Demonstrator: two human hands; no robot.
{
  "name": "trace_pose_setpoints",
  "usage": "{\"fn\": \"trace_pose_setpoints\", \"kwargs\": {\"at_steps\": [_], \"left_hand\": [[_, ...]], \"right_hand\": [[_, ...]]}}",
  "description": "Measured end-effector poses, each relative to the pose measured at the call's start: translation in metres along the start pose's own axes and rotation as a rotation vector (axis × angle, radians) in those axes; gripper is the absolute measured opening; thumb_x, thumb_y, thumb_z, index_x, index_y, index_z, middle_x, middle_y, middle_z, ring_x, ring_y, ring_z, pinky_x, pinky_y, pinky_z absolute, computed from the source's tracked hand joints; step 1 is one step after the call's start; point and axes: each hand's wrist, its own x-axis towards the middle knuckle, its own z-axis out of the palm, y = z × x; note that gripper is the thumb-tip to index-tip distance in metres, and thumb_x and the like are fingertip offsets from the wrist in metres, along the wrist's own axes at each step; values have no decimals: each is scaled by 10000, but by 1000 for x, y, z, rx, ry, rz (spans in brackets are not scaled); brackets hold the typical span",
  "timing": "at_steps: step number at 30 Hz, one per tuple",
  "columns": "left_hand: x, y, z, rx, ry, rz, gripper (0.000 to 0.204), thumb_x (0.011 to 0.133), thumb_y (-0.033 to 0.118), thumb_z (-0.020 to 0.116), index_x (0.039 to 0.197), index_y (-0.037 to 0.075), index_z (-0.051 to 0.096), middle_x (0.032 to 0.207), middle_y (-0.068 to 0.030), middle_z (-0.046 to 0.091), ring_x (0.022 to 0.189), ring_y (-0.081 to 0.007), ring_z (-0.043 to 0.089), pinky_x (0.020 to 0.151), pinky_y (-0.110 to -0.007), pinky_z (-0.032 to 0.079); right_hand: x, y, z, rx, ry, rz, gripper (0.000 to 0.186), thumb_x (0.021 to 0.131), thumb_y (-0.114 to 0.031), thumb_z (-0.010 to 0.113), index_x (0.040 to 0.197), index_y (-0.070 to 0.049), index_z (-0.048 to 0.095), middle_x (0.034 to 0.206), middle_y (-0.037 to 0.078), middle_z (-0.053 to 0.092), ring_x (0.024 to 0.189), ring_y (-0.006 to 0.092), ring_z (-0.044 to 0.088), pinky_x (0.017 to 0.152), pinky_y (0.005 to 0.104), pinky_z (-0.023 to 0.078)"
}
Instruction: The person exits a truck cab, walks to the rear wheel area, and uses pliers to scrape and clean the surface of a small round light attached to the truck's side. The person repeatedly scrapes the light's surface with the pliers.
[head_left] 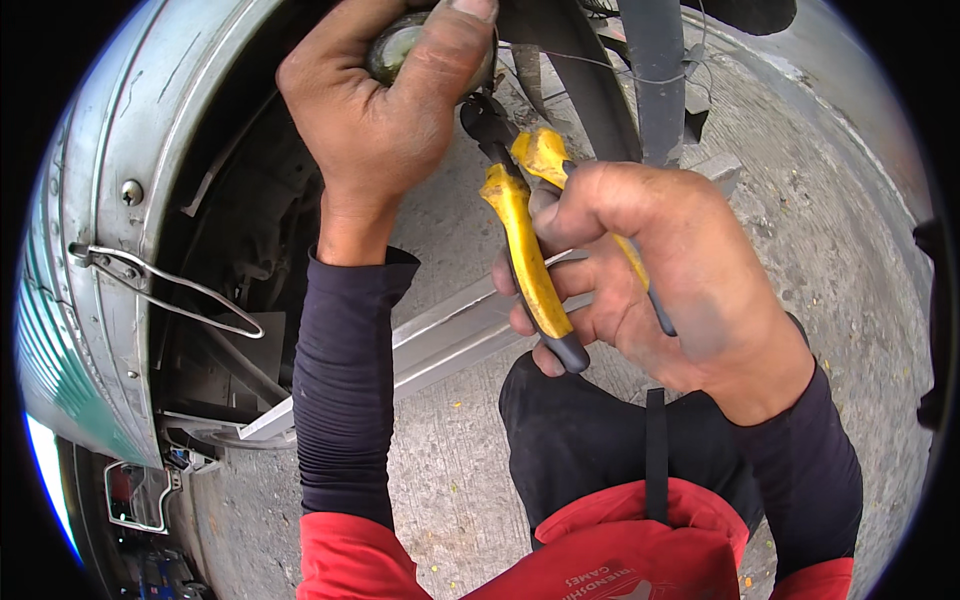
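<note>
My left hand (375, 125) is closed around a round, glassy, greenish thing (398, 50) with a dark rim, at the top of the view. Its kind is hard to tell, since my fingers cover much of it. My right hand (690, 270) grips a pair of cutting pliers (518, 225) with yellow and black handles, which stand apart. The dark jaws of the pliers point up and left, close below the round thing. Whether they touch it or bite on anything, I cannot tell.
At left curves a silver and green vehicle body (110, 330) with a bent wire loop (190, 290) sticking out. A metal channel bar (450, 335) crosses the concrete ground behind my hands. A grey post (655, 80) with thin wire (620, 73) stands at upper right.
</note>
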Motion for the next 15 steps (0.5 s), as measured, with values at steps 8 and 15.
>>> {"fn": "trace_pose_setpoints", "kwargs": {"at_steps": [8, 15], "left_hand": [[-2, 13, 4, 127, 41, -28, 285, 919, 229, 716, 918, -56, 730, 905, -117, 724, 829, -153, 653, 775, -296, 522], [6, 19, 7, -154, -65, -25, 268, 927, 187, 707, 888, -77, 690, 769, -82, 626, 659, -112, 543, 588, -277, 428]], "right_hand": [[19, 31, -20, -523, 118, 84, 385, 843, -57, 613, 1212, 42, 568, 784, 68, 583, 643, 156, 571, 544, 340, 476], [-4, 56, -55, -342, 1, 9, 550, 789, 0, 573, 1332, 88, 542, 928, 144, 645, 801, 237, 672, 656, 369, 565]]}}
